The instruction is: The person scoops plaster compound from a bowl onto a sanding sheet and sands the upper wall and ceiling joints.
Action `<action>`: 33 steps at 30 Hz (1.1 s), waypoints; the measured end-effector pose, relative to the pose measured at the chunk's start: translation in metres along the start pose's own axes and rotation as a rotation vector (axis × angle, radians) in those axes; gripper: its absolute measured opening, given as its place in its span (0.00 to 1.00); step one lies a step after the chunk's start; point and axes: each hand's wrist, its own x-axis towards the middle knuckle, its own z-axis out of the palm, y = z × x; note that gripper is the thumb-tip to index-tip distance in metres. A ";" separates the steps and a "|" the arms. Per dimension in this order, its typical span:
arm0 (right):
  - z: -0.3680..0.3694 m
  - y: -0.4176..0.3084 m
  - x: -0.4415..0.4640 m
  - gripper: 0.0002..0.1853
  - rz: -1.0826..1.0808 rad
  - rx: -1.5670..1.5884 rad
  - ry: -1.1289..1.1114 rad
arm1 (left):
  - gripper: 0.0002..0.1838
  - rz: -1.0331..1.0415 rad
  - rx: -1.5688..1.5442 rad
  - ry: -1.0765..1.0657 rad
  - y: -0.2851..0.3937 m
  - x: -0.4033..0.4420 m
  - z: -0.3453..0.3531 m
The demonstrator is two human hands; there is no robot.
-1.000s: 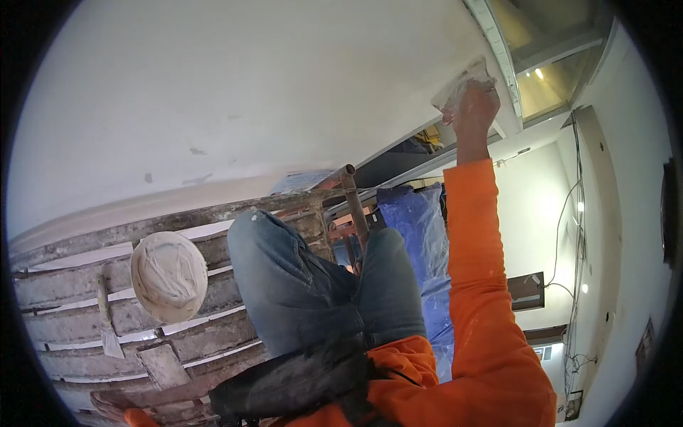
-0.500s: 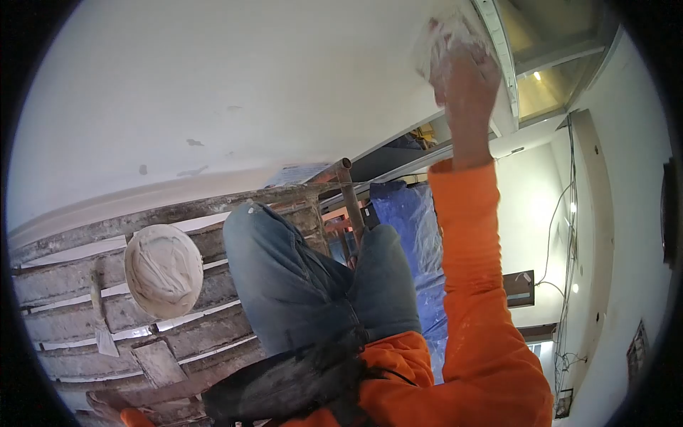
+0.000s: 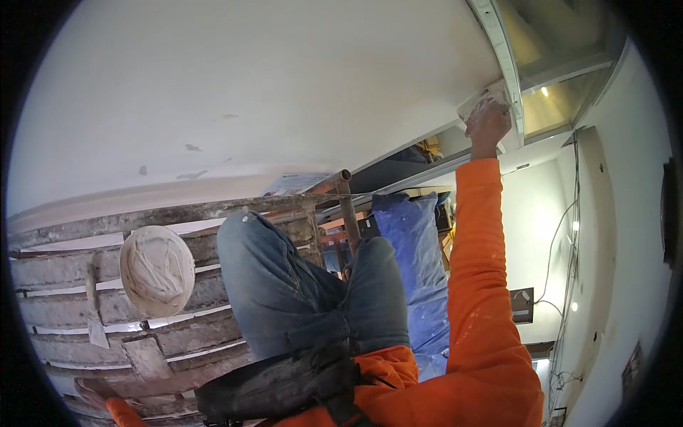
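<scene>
Your right hand [image 3: 491,122] is clamped on the scraper [image 3: 475,107] at the edge of the wall [image 3: 299,85], near the metal strip [image 3: 506,53]; press evenly. Left hand [image 3: 94,391] by the planks [image 3: 75,349]: can't tell its grip.

No lettering can be read; the sheet [image 3: 293,184] near the pipe [image 3: 348,220] bears what looks like print, but too small and blurred to make out

A broad, flat scraper [image 3: 472,109], smeared with whitish filler, sits tilted against the smooth white wall [image 3: 284,92], near its right-hand edge; its handle is hidden.
</scene>
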 end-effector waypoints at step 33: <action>0.076 -0.063 -0.008 0.04 -0.713 -0.930 0.005 | 0.24 -0.108 -0.144 0.053 0.043 -0.007 -0.028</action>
